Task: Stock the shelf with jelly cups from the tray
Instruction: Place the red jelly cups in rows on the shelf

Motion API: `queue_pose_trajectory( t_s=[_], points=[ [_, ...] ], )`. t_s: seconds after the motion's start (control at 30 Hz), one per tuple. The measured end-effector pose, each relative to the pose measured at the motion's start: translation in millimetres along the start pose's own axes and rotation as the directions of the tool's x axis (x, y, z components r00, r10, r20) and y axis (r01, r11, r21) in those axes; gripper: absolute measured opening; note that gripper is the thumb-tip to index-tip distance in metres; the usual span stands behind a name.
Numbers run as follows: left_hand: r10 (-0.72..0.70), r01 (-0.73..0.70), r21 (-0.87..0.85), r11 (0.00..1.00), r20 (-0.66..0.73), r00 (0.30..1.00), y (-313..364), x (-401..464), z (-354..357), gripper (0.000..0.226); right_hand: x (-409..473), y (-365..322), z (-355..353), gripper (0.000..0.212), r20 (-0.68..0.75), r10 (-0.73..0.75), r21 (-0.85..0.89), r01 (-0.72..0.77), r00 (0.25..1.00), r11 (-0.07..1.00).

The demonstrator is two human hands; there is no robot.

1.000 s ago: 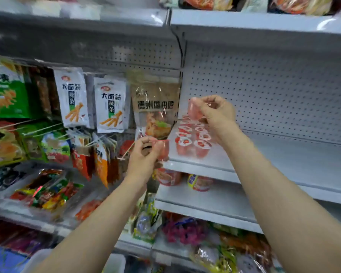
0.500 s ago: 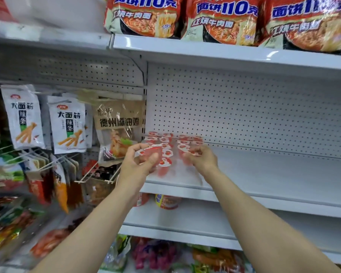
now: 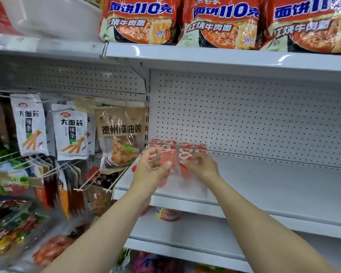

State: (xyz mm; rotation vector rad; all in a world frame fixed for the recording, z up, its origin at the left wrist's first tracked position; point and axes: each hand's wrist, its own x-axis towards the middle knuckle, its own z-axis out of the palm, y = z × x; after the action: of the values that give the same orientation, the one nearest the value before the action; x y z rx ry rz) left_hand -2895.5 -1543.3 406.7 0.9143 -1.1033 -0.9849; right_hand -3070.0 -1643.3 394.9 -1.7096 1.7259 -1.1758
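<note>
Progress: stocking looks early; a small block of jelly cups point(image 3: 177, 147) is standing at the back left corner, and most of the shelf is lying bare. The tray is not in view, so what remains is unknown.
White shelf point(image 3: 264, 186): holding only those red-lidded cups, clustered against the pegboard.
Upper shelf point(image 3: 224, 56): carrying instant noodle packs point(image 3: 220, 22).
Left hand point(image 3: 150, 172): fingers curling round one jelly cup point(image 3: 168, 159), holding it just before the block.
Right hand point(image 3: 204, 167): fingers resting among the front cups; blurred, grasp cannot be told.
</note>
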Motion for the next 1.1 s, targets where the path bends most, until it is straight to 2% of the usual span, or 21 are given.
queue_pose_trajectory(
  t_s=[0.07,0.1,0.17,0.23,0.3,0.4,0.47,0.5,0.53,0.6,0.63,0.7,0.83,1.1],
  points=[
    [-0.009,0.009,0.028,1.000,0.010,1.000,-0.6,6.1,10.1,0.045,2.2,-12.0,-16.4,0.033,-0.055,-0.034,0.197,0.044,0.998,0.979],
    [-0.015,0.015,0.044,0.999,0.010,1.000,-1.0,9.4,15.2,0.047,2.9,-18.8,-25.4,0.032,0.005,-0.028,0.348,0.024,1.000,0.937],
    [-0.035,0.035,0.058,0.998,0.008,0.999,-2.6,17.9,25.5,0.053,0.1,-30.7,-42.6,0.039,0.242,-0.065,0.544,-0.080,0.968,0.835],
    [-0.069,0.069,0.044,0.997,0.010,0.998,-5.1,26.0,36.0,0.057,-1.2,-33.4,-52.7,0.049,0.370,-0.137,0.543,-0.094,0.919,0.834],
    [-0.075,0.074,0.050,0.996,0.015,0.997,-7.9,31.8,47.9,0.059,-1.3,-30.7,-58.0,0.055,0.398,-0.175,0.517,-0.063,0.901,0.854],
    [-0.045,0.042,0.071,0.997,0.046,0.998,-9.8,37.5,62.6,0.060,-0.5,-26.6,-66.6,0.042,0.338,-0.192,0.570,-0.037,0.921,0.821],
    [0.000,-0.026,0.230,0.973,0.113,0.994,-11.4,41.9,65.9,0.058,3.5,-21.3,-72.6,0.033,0.239,-0.170,0.529,0.018,0.956,0.848],
    [0.036,-0.101,0.397,0.912,0.168,0.985,-14.8,46.8,65.0,0.058,6.9,-17.1,-74.2,0.032,0.180,-0.164,0.486,0.057,0.970,0.872],
    [0.054,-0.187,0.594,0.782,0.234,0.971,-19.8,52.6,63.6,0.056,10.0,-12.9,-75.0,0.030,0.124,-0.156,0.439,0.087,0.980,0.894],
    [-0.019,-0.303,0.863,0.405,0.340,0.940,-29.8,59.8,59.5,0.049,15.7,-2.8,-74.8,0.029,0.034,-0.127,0.328,0.109,0.991,0.938],
    [-0.088,-0.324,0.908,0.266,0.358,0.930,-34.8,61.1,57.9,0.047,17.4,2.9,-73.5,0.030,0.011,-0.115,0.271,0.108,0.993,0.957],
    [-0.185,-0.348,0.929,0.125,0.367,0.912,-42.8,60.4,55.6,0.045,18.5,14.4,-68.2,0.031,0.004,-0.105,0.171,0.103,0.994,0.980],
    [-0.203,-0.382,0.922,0.055,0.385,0.900,-44.4,56.7,52.7,0.050,18.9,32.5,-56.3,0.027,0.006,-0.069,0.098,0.068,0.998,0.993],
    [-0.193,-0.390,0.917,0.083,0.398,0.897,-42.3,54.3,51.8,0.048,15.8,48.5,-41.6,0.029,-0.005,-0.004,0.026,0.005,1.000,1.000]
  ],
)
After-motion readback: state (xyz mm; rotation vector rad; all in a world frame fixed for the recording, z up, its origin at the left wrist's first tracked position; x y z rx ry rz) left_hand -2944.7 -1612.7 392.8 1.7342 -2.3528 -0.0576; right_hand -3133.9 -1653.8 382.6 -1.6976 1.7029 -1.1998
